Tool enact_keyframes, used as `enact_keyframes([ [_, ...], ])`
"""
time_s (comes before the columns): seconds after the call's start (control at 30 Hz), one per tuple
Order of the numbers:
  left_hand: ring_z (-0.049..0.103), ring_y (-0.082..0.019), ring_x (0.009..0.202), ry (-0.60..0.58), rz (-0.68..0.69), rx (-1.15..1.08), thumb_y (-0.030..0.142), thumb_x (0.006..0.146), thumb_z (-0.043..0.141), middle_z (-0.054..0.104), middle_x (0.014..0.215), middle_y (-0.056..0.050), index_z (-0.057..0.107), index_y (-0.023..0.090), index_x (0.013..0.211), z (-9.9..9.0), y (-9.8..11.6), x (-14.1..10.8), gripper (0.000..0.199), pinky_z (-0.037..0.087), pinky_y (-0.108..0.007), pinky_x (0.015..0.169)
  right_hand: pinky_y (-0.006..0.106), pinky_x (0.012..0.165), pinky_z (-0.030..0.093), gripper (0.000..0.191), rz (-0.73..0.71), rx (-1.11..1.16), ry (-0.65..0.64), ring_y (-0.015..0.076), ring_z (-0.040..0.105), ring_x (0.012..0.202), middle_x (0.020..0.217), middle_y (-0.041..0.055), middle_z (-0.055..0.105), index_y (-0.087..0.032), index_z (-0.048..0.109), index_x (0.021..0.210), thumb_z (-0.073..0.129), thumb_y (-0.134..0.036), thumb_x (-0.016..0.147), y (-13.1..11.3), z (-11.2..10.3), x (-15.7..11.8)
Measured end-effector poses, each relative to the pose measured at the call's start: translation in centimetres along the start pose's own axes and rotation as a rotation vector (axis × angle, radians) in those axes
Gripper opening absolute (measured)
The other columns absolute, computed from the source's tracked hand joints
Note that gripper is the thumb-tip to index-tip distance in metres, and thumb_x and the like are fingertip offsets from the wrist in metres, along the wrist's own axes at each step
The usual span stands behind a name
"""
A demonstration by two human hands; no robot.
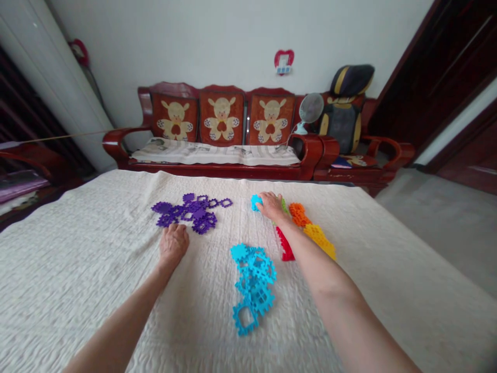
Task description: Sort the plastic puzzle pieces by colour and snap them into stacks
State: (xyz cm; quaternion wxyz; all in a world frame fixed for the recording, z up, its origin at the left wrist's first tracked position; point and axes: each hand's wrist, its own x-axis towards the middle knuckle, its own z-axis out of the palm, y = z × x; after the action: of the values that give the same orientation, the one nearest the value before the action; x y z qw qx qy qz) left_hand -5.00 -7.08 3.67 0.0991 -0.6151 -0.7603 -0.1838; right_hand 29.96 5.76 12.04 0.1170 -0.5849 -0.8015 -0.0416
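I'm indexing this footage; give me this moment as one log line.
left hand: beside purple toothed pieces | right hand: at blue toothed piece | nearer: blue toothed pile

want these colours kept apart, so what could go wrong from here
The right hand is at a blue piece close to green pieces, so those colours might mix. The right forearm crosses between the red pieces and yellow pieces in this view and could brush either. The left hand is at the purple pile's near edge; a nudge might spread it.
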Motion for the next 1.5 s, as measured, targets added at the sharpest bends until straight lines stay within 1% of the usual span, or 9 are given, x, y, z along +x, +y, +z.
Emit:
enact_keyframes([
  [0.1, 0.057, -0.029, 0.101, 0.001, -0.015, -0.007, 0.029, 0.094, 0.039, 0.066, 0.111, -0.013, 0.073, 0.018, 0.108, -0.3, 0.2, -0.1, 0.038, 0.045, -0.04, 0.091, 0.056, 0.104, 0.034, 0.031, 0.012, 0.009, 0.013, 0.0324, 0.05, 0.123, 0.137, 0.0142, 0.059, -0.021, 0.065, 0.118, 0.053, -0.033, 0.092, 0.0, 0.2, -0.1],
  [0.2, 0.056, -0.03, 0.102, -0.003, -0.031, -0.018, 0.028, 0.093, 0.04, 0.066, 0.112, -0.014, 0.073, 0.018, 0.108, -0.4, 0.4, 0.0, 0.038, 0.045, -0.041, 0.09, 0.056, 0.106, 0.034, 0.034, -0.016, 0.072, 0.138, 0.034, 0.048, 0.128, 0.146, 0.0159, 0.052, -0.018, 0.064, 0.12, 0.055, -0.033, 0.09, 0.3, 0.4, -1.1],
  [0.3, 0.057, -0.03, 0.102, -0.005, -0.022, -0.033, 0.027, 0.092, 0.041, 0.066, 0.109, -0.014, 0.073, 0.018, 0.106, -0.5, 0.3, 0.1, 0.036, 0.044, -0.041, 0.093, 0.047, 0.108, 0.038, 0.034, -0.134, 0.21, 0.183, 0.0293, 0.053, 0.125, 0.136, 0.0161, 0.059, -0.015, 0.064, 0.12, 0.053, -0.023, 0.089, 0.0, 0.7, -2.9],
  [0.43, 0.056, -0.03, 0.101, 0.005, -0.022, -0.053, 0.026, 0.091, 0.042, 0.066, 0.107, -0.014, 0.074, 0.018, 0.104, -0.6, 0.2, 0.1, 0.035, 0.044, -0.041, 0.094, 0.036, 0.106, 0.044, 0.034, -0.284, 0.397, 0.052, 0.0227, 0.059, 0.119, 0.123, 0.012, 0.067, -0.016, 0.066, 0.117, 0.051, -0.016, 0.086, -2.0, 1.0, -6.6],
  [0.57, 0.056, -0.03, 0.102, 0.006, -0.032, -0.067, 0.025, 0.09, 0.043, 0.066, 0.109, -0.014, 0.074, 0.018, 0.103, -0.9, 0.3, 0.0, 0.035, 0.044, -0.04, 0.094, 0.035, 0.105, 0.045, 0.035, -0.348, 0.507, -0.096, 0.022, 0.061, 0.117, 0.124, 0.0119, 0.066, -0.017, 0.064, 0.119, 0.06, -0.022, 0.085, -4.5, 1.3, -10.1],
  [0.7, 0.057, -0.03, 0.103, -0.011, -0.049, -0.065, 0.025, 0.09, 0.043, 0.066, 0.11, -0.014, 0.075, 0.018, 0.104, -1.2, 0.6, -0.1, 0.035, 0.044, -0.04, 0.094, 0.036, 0.103, 0.046, 0.039, -0.391, 0.527, -0.185, 0.0231, 0.062, 0.116, 0.125, 0.012, 0.066, -0.017, 0.064, 0.12, 0.067, -0.024, 0.081, -5.8, 1.7, -12.0],
  [1.0, 0.056, -0.031, 0.105, -0.034, -0.078, -0.072, 0.026, 0.092, 0.039, 0.066, 0.112, -0.014, 0.074, 0.017, 0.106, -1.7, 0.9, -0.1, 0.039, 0.045, -0.04, 0.093, 0.036, 0.104, 0.046, 0.046, -0.321, 0.503, -0.184, 0.0237, 0.061, 0.118, 0.125, 0.0123, 0.066, -0.017, 0.063, 0.124, 0.069, -0.022, 0.079, -6.0, 1.1, -13.7],
  [1.2, 0.055, -0.031, 0.107, -0.021, -0.062, -0.089, 0.025, 0.09, 0.041, 0.066, 0.113, -0.014, 0.074, 0.017, 0.107, -1.3, 0.6, -0.1, 0.038, 0.044, -0.04, 0.095, 0.037, 0.103, 0.047, 0.049, -0.313, 0.555, -0.17, 0.0232, 0.061, 0.12, 0.129, 0.0117, 0.065, -0.019, 0.061, 0.128, 0.068, -0.02, 0.079, -5.5, 0.5, -14.2],
  [1.5, 0.057, -0.03, 0.105, -0.025, -0.045, -0.061, 0.025, 0.091, 0.039, 0.067, 0.114, -0.014, 0.074, 0.017, 0.107, -1.1, 0.5, -0.1, 0.039, 0.045, -0.04, 0.095, 0.037, 0.105, 0.047, 0.049, -0.281, 0.623, -0.031, 0.0218, 0.059, 0.124, 0.132, 0.0123, 0.063, -0.018, 0.057, 0.132, 0.063, -0.026, 0.084, -5.1, 1.1, -13.6],
])
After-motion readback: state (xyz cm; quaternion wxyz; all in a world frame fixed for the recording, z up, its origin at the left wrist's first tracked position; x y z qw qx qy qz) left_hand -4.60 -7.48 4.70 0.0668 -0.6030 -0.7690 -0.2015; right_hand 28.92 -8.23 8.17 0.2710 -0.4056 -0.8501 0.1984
